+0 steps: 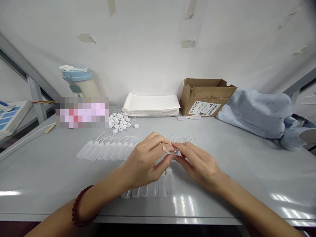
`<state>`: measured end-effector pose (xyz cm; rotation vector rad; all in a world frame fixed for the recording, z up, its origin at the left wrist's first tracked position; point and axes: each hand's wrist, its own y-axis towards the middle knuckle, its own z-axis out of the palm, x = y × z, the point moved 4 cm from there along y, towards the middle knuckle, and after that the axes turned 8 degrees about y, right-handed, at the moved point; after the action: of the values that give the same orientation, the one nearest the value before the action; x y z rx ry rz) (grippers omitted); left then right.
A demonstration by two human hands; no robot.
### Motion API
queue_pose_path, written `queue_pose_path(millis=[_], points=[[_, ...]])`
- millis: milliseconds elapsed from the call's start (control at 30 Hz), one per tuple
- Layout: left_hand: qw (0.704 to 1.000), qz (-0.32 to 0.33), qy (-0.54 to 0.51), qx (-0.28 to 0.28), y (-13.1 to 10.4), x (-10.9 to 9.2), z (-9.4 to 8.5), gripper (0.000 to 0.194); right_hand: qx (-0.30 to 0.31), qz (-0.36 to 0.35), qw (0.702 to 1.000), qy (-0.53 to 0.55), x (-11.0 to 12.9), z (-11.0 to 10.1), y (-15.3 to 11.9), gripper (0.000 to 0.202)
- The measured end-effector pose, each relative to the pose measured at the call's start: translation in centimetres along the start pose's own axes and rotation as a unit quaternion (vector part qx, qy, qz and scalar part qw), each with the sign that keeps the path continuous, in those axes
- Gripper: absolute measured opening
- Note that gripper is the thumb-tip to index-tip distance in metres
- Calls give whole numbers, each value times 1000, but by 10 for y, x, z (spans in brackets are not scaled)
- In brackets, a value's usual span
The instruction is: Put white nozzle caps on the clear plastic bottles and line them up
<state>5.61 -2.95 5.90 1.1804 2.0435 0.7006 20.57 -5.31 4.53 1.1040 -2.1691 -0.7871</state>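
Observation:
My left hand point(150, 158) and my right hand point(197, 163) meet over the middle of the table, fingertips pinched on a small white plastic piece point(168, 150) between them. Part of that piece is covered by the fingers. A row of clear plastic tubes point(106, 150) with white loops lies to the left and runs behind my hands; more loops show above my right hand. Nearer the front edge, beneath my hands, lies a second row of clear tubes point(162, 185), partly hidden by my left hand. Small white caps point(119, 121) form a pile at the back left.
Stacked white envelopes point(154, 104) lie against the wall beside an open cardboard box point(209, 97). Two clear tubes point(189, 117) rest before the box. A blue cloth point(256, 110) is at right; a blue-lidded bottle point(81, 80) stands at left behind a blurred patch.

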Motion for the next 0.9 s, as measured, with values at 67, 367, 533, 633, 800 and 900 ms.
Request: queue_pose_path(millis=[67,367,533,633,800,900], points=[[1000,-1,5,1,0,0,0,15,-3,10,1000,8,-1,0,0,35],[1000,-12,12,9,0,2,1,11,-40,22,999,28,-5,-2,0,30],[1000,0,10,10,-1,1,1,20,-49,159,976,141,-11,-10,3,22],[1000,0,14,26,-2,-1,2,29,-58,280,928,237,-18,-12,3,16],[996,-14,35,86,-6,0,7,48,-54,405,836,367,-24,-7,-1,13],[992,-7,49,113,-7,1,9,58,-41,428,812,395,-25,-3,-3,12]])
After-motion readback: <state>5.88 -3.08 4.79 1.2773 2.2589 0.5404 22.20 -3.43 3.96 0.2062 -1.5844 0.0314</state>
